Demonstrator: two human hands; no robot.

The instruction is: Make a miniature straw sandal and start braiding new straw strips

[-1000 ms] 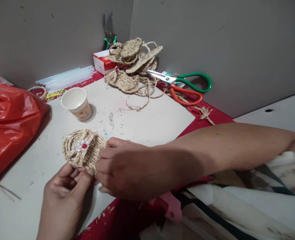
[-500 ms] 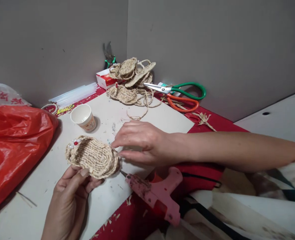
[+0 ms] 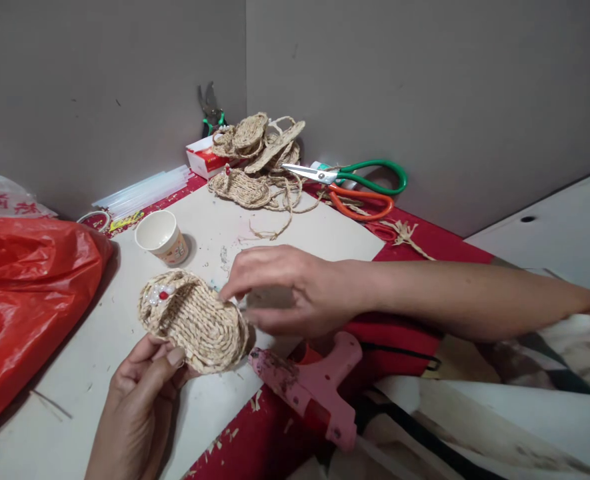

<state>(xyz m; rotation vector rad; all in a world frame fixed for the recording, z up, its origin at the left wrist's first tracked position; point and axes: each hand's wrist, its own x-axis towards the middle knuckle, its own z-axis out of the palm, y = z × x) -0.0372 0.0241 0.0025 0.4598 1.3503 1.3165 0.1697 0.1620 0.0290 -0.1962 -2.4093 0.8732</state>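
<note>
My left hand point(image 3: 147, 387) is closed on the near edge of a small woven straw slipper point(image 3: 207, 327), thumb on top and fingers beneath. White beads and one red bead point(image 3: 163, 295) decorate the slipper's strap at its left end. Over the slipper's right end, my right hand point(image 3: 279, 290) is open, thumb and fingers apart with a gap between them; the fingertips are close to the woven edge, and I cannot tell whether they touch it. A pink glue gun point(image 3: 309, 387) lies just right of the slipper, its nozzle hidden by the slipper's end.
A paper cup point(image 3: 162, 238) stands behind the slipper. Scissors point(image 3: 345, 180) with green and orange handles lie beside a pile of woven slippers point(image 3: 255, 150). Clear glue sticks point(image 3: 142, 193) and pruning shears point(image 3: 211, 110) are at the back; a red plastic bag point(image 3: 35, 300) fills the left.
The slipper has been tilted and shifted slightly right and nearer in my left hand, showing more of its beaded strap. My right thumb and fingers have spread wider apart.
</note>
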